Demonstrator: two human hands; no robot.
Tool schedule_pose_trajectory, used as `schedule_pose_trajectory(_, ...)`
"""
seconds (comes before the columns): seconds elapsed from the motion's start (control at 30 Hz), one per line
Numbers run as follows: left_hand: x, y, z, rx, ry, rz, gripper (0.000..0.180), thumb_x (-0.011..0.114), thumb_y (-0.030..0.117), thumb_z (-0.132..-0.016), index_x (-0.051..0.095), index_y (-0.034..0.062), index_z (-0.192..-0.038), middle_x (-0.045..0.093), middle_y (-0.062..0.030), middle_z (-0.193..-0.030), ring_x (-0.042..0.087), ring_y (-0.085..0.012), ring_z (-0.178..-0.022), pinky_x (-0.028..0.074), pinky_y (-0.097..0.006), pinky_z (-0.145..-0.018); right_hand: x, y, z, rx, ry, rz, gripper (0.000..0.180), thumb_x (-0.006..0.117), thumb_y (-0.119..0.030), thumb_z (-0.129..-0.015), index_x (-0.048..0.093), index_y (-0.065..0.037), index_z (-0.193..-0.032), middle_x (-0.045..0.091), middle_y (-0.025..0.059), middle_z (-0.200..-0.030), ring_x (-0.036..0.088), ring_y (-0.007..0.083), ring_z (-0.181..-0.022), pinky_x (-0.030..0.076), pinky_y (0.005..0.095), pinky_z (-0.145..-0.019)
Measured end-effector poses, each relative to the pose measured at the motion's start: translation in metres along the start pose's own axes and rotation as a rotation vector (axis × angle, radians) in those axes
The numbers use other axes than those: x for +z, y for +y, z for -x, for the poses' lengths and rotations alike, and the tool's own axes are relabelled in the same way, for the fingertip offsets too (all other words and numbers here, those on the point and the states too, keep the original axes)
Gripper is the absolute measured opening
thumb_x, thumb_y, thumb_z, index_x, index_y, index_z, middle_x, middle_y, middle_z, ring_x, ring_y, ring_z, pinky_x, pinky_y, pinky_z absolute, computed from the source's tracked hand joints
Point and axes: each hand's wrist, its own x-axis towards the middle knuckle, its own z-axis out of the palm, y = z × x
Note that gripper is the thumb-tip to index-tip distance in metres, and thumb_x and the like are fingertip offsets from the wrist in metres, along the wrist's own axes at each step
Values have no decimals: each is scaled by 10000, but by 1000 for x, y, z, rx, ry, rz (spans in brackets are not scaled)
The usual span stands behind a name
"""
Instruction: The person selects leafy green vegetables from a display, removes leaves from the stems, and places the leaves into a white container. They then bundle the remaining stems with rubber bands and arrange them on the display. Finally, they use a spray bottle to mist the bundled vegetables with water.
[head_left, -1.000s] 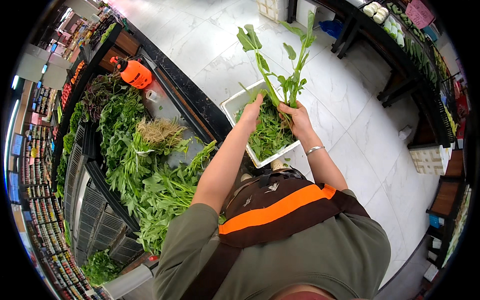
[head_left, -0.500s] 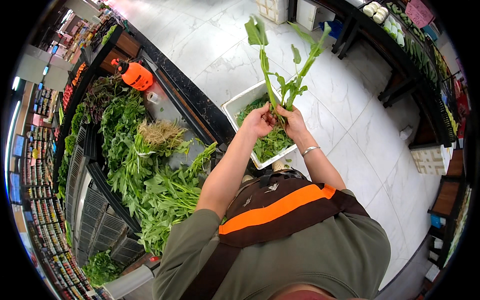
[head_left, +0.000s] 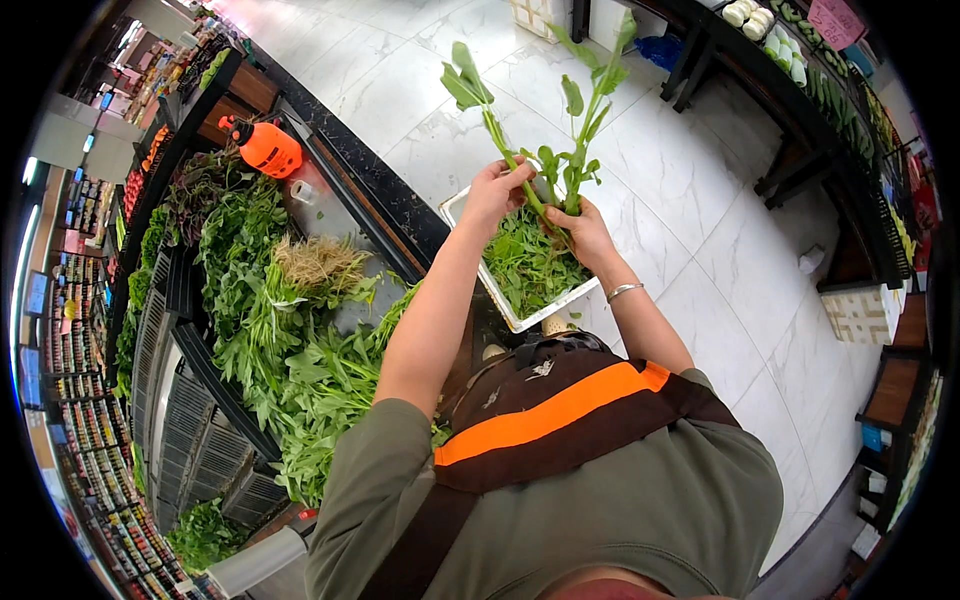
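Above a white box (head_left: 556, 307), arms (head_left: 432, 310) outstretched, the left hand (head_left: 503, 188) pinches a stalk of leafy greens (head_left: 576, 172) gripped low by the right hand (head_left: 588, 236). A bench (head_left: 336, 220) at left bears vegetables (head_left: 320, 390) and an orange spray bottle (head_left: 270, 150).

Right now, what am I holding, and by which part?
Leafy green stalks: your right hand grips their lower ends, and your left hand holds the left one higher up.

Two hands (head_left: 498, 192) (head_left: 586, 236), one bracelet (head_left: 625, 290), one orange bottle (head_left: 270, 150), one greens-filled box (head_left: 556, 306)
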Motion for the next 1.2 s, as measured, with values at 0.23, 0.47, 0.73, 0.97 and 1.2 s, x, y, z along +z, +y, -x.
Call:
schedule_pose_trajectory(0.23, -1, -1, 7, 110, -4, -19, 263, 594, 140, -925, 578, 57, -1175, 663, -51, -1030, 639, -154, -892, 524, -295, -726, -4, -13, 11, 213, -200, 85, 513, 692, -74, -822, 427, -57, -1260, 590, 49, -1086, 605, 182, -948, 539, 328, -660)
schedule_pose_trajectory(0.47, -3, -5, 16, 189, -51, 110, 268, 528, 107, -957, 539, 35, -1215, 622, -84, -1090, 630, -172, -937, 540, -308, -792, 0, -13, 10, 200, -205, 83, 440, 679, -23, -802, 481, -38, -1194, 618, 71, -998, 624, 176, -874, 538, 325, -633)
schedule_pose_trajectory(0.73, 3, -17, 39, 502, 54, 170, 238, 530, 36, -937, 555, -12, -1169, 636, -86, -1026, 634, -177, -940, 521, -281, -827, 9, -12, 3, 131, -81, -8, 332, 658, 25, -782, 543, 34, -1093, 640, 117, -978, 624, 197, -828, 535, 349, -649)
schedule_pose_trajectory(0.97, 7, -30, 53, 658, 85, 14, 202, 528, -8, -927, 584, -18, -1122, 654, -75, -1001, 625, -164, -969, 490, -291, -867, 18, 1, -6, 2, 34, 23, 146, 655, 21, -769, 630, 53, -910, 652, 110, -875, 611, 167, -752, 493, 311, -616)
schedule_pose_trajectory(1.2, -6, -46, 48, 732, 184, 24, 141, 525, 22, -940, 579, -4, -1067, 644, -78, -1010, 605, -172, -1001, 478, -319, -916, 31, -3, -8, 203, 90, -81, 109, 651, -59, -796, 632, 17, -872, 621, 92, -830, 604, 167, -729, 471, 276, -580)
